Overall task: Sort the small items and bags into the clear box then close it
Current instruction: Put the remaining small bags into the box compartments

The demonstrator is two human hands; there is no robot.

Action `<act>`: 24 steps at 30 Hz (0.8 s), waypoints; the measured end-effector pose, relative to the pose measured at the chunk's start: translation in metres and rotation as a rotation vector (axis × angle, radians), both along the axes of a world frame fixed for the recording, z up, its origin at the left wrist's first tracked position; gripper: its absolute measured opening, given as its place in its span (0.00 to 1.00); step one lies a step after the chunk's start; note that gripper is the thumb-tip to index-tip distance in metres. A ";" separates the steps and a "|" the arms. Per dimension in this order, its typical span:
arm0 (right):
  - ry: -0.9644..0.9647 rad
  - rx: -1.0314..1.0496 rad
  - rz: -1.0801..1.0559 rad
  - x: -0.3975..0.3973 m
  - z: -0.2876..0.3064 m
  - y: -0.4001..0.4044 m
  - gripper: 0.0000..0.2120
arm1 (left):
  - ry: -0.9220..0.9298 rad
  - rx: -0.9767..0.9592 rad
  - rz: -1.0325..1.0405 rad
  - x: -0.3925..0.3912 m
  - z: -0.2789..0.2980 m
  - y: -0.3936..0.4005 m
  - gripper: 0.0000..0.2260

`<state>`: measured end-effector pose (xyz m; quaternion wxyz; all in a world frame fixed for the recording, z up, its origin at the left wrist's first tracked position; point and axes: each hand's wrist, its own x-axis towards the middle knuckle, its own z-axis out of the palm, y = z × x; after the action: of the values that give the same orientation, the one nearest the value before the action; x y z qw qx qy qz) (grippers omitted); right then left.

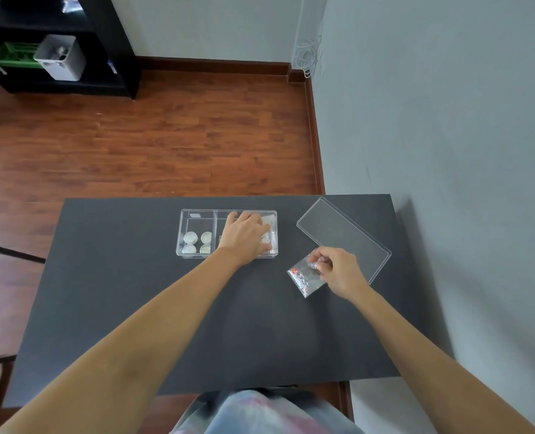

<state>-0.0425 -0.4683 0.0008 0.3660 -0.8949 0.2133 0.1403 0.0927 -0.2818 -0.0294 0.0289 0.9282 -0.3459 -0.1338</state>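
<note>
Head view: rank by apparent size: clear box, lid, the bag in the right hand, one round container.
1-2. lid and clear box: look about the same, as a matching pair should; not ranking them.
3. bag, pinched in the right hand.
4. round container, smallest by far.

Wood floor (pixel 166 136), grey walls (pixel 447 104), black shelf unit (pixel 115 42) far left, dark table (pixel 134 292).
</note>
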 end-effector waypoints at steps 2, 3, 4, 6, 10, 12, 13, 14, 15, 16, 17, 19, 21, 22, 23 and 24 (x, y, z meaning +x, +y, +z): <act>-0.013 0.003 -0.007 0.001 0.000 0.001 0.11 | -0.007 0.107 -0.004 0.004 0.003 -0.006 0.20; -0.019 0.003 -0.008 0.002 0.000 0.001 0.12 | -0.011 0.130 0.005 0.004 0.003 -0.008 0.19; -0.023 0.006 -0.013 0.002 0.000 0.000 0.12 | -0.016 0.143 0.018 0.004 0.003 -0.011 0.18; -0.012 0.019 -0.025 0.003 0.000 -0.001 0.13 | -0.018 0.170 0.033 0.003 0.003 -0.014 0.16; -0.034 0.007 -0.033 0.008 0.004 -0.002 0.11 | 0.062 0.141 0.001 0.007 0.005 -0.011 0.17; -0.079 0.000 -0.017 0.014 0.011 -0.002 0.09 | 0.160 -0.014 0.030 0.007 0.009 0.000 0.17; -0.104 0.004 -0.017 0.018 0.015 0.000 0.10 | 0.188 -0.136 0.068 0.006 0.011 0.008 0.16; -0.128 0.005 -0.023 0.023 0.019 0.001 0.11 | 0.185 -0.261 0.114 0.003 0.013 0.018 0.15; -0.155 0.006 -0.033 0.028 0.024 0.004 0.12 | 0.155 -0.372 0.162 0.000 0.014 0.029 0.13; -0.190 0.008 -0.039 0.035 0.028 0.006 0.13 | 0.109 -0.456 0.210 -0.002 0.014 0.041 0.12; -0.230 0.017 -0.040 0.041 0.031 0.009 0.12 | 0.061 -0.498 0.257 -0.004 0.013 0.053 0.12; -0.296 0.058 -0.024 0.056 0.039 0.018 0.11 | -0.009 -0.455 0.329 -0.006 0.008 0.076 0.16; -0.328 0.121 0.015 0.070 0.045 0.028 0.09 | 0.004 -0.315 0.370 -0.007 0.003 0.093 0.25; -0.323 0.153 0.039 0.077 0.047 0.033 0.09 | 0.040 -0.247 0.385 -0.008 0.001 0.098 0.28; -0.300 0.175 0.067 0.084 0.046 0.038 0.10 | 0.083 -0.194 0.398 -0.009 -0.002 0.102 0.30; -0.259 0.169 0.105 0.090 0.044 0.042 0.12 | 0.117 -0.156 0.404 -0.011 -0.005 0.103 0.31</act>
<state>0.0475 -0.4261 0.0445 0.4566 -0.8814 0.1047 0.0604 0.0820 -0.1785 -0.0341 0.1470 0.9642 -0.1602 -0.1516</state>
